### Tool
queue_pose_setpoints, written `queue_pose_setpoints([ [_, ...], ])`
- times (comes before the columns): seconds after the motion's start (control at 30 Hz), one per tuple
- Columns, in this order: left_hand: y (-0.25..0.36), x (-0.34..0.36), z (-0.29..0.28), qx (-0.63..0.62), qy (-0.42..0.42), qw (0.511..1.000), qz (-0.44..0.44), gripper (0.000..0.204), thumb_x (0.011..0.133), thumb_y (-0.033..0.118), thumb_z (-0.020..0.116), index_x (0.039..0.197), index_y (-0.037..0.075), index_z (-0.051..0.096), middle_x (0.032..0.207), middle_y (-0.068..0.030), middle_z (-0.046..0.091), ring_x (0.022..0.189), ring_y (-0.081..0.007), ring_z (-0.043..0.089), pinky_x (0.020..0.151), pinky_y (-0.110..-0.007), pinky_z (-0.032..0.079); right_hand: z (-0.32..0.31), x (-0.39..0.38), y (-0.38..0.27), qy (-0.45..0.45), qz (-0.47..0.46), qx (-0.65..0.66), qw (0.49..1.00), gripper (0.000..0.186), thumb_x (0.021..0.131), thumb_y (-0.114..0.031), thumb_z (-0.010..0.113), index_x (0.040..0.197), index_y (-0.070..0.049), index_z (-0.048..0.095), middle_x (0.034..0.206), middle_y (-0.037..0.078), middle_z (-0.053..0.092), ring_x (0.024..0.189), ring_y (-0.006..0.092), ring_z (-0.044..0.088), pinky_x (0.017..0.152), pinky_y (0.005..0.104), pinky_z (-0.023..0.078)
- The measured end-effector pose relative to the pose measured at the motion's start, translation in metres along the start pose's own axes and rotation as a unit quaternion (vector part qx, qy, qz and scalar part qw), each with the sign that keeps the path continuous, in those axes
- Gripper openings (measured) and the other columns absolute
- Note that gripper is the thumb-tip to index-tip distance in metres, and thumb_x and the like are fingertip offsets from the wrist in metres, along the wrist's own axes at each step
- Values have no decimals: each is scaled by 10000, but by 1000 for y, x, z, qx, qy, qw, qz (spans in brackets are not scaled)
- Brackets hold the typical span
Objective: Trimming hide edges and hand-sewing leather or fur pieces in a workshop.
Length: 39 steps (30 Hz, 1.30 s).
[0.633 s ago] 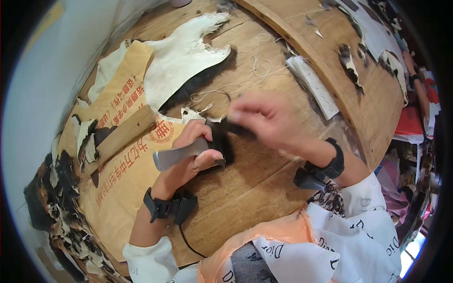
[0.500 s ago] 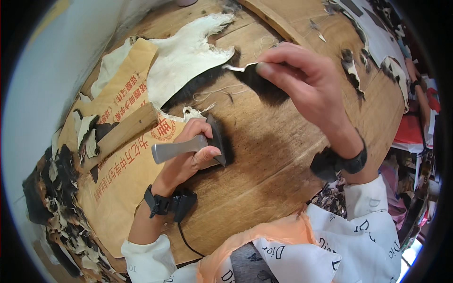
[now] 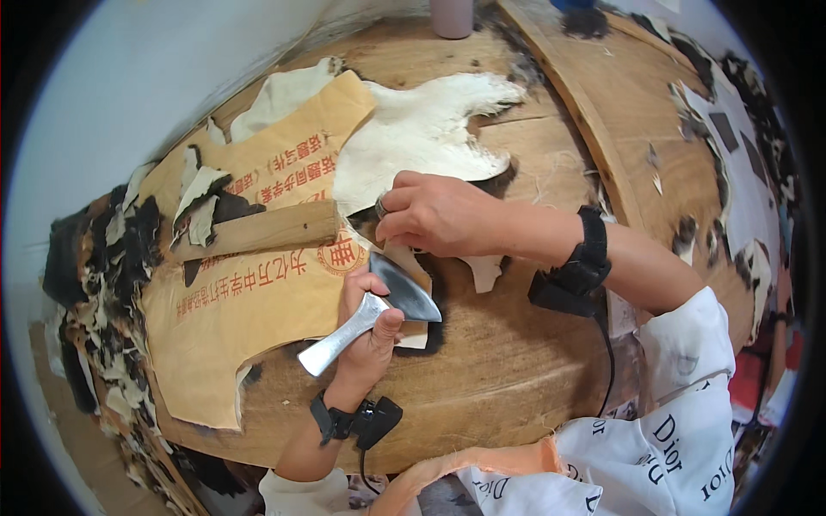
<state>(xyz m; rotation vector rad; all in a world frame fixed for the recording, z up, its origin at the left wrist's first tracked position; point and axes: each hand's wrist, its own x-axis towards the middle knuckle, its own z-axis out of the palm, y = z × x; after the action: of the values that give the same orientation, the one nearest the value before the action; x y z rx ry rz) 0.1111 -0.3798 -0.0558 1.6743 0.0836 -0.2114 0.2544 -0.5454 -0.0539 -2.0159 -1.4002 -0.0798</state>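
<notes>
My left hand (image 3: 370,322) is closed around the silver-grey handle of a broad-bladed metal knife (image 3: 404,291), its curved blade angled to the right. Just above it, my right hand (image 3: 434,215) has its fingers curled and pressed together at the edge of a white hide (image 3: 422,129); what they pinch is hidden. A printed yellow-brown paper pattern (image 3: 232,314) lies to the left, partly over the hide. Under the blade, a pale piece with dark fur along its edge shows on the wooden table (image 3: 516,344). A small white scrap (image 3: 487,273) pokes out below my right wrist.
A wooden strip (image 3: 271,230) lies across the paper, with hide scraps (image 3: 202,202) at its far end. Black-and-white fur offcuts (image 3: 107,292) pile along the left edge. Beyond my right hand runs a long wooden batten (image 3: 581,107). A pale cylinder (image 3: 452,17) stands at the back.
My right hand has come left and down, close to my left hand; the small silvery tool it held is out of sight. The knife has turned, showing its blade face. The whole view has shifted.
</notes>
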Motion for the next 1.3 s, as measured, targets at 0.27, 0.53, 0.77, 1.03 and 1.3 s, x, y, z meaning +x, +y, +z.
queue_pose_setpoints([
  [0.27,2,4,8,34,43,998,-1,563,787,571,558,966,57,414,1047,-93,454,873,-179,449,802,-288,369,19,0,15,-13,-5,26,1000,119,671,-150,658,724,-87,573,738,35,518,805,231,492,682,318,439],
  [0.53,0,9,11,88,87,992,-12,566,780,576,562,941,50,430,871,-42,435,764,-152,416,690,-259,373,18,4,16,-12,-33,86,996,123,594,-20,591,693,-74,541,740,48,524,772,256,475,681,327,423],
  [0.77,11,9,16,44,98,992,-61,560,768,577,578,926,59,437,761,7,408,687,-92,390,611,-209,348,13,1,12,-5,-15,108,994,177,570,21,607,706,-68,539,747,36,540,773,247,478,647,320,425],
  [1.03,13,8,31,66,91,994,5,560,767,588,572,900,56,461,751,-5,413,685,-102,405,619,-224,360,-6,-6,3,42,0,110,993,203,578,63,604,707,-81,540,708,7,555,700,232,492,594,326,428],
  [1.3,3,8,34,163,97,981,35,524,793,544,576,910,41,487,799,-43,455,722,-132,443,664,-254,379,-81,-45,-34,147,69,139,977,261,601,75,597,808,-84,610,762,43,601,736,233,548,643,342,450],
])
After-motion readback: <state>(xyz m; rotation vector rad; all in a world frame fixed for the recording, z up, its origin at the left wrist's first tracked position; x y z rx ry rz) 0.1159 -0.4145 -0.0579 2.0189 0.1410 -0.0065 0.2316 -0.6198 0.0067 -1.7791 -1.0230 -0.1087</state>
